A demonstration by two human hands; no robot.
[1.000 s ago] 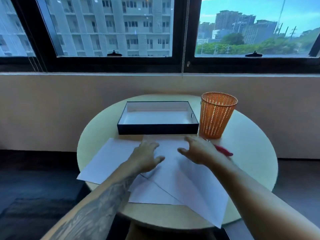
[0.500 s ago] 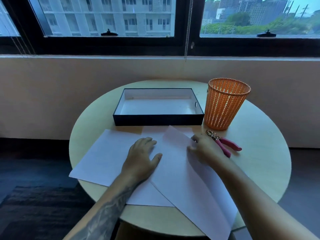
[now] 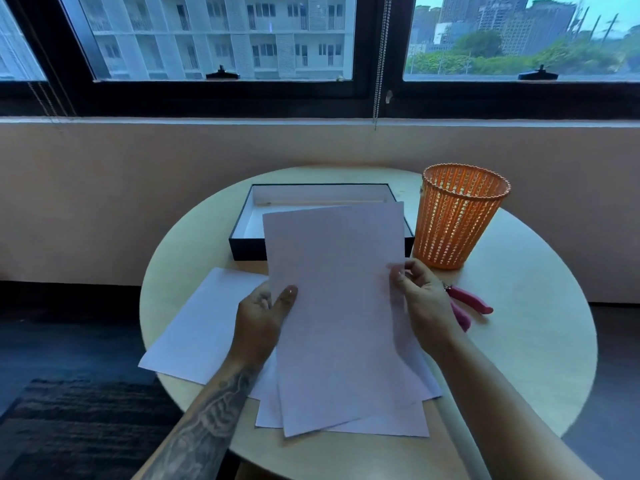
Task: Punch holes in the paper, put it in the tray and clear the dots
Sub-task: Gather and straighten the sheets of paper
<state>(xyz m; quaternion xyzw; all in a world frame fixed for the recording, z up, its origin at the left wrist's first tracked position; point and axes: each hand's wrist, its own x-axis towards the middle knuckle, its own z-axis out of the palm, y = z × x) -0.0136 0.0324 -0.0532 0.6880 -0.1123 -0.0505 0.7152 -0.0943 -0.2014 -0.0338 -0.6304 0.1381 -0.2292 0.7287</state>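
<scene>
Head view of a round pale table (image 3: 540, 341) below a dark-framed window (image 3: 221, 95); a sheet of white paper (image 3: 339, 313) is held lifted and tilted above the tabletop, its upper edge overlapping the view of the tray (image 3: 249, 233); the left hand (image 3: 263, 317) grips the sheet's left edge, thumb lying on the front face and the other fingers behind it; the right hand (image 3: 422, 303) pinches the right edge between thumb and curled fingertips; the tray, black outside and white inside, stands at the far middle of the table, open side up; an orange mesh basket (image 3: 457, 220) stands upright just beside the tray's right end; a pink-handled hole punch (image 3: 471, 301) lies on the table near the basket's foot, partly hidden by the right hand; further loose sheets (image 3: 204, 327) lie flat on the table beneath the held one, overlapping each other, one corner overhanging the left rim; the left forearm carries a tattoo (image 3: 207, 420).
</scene>
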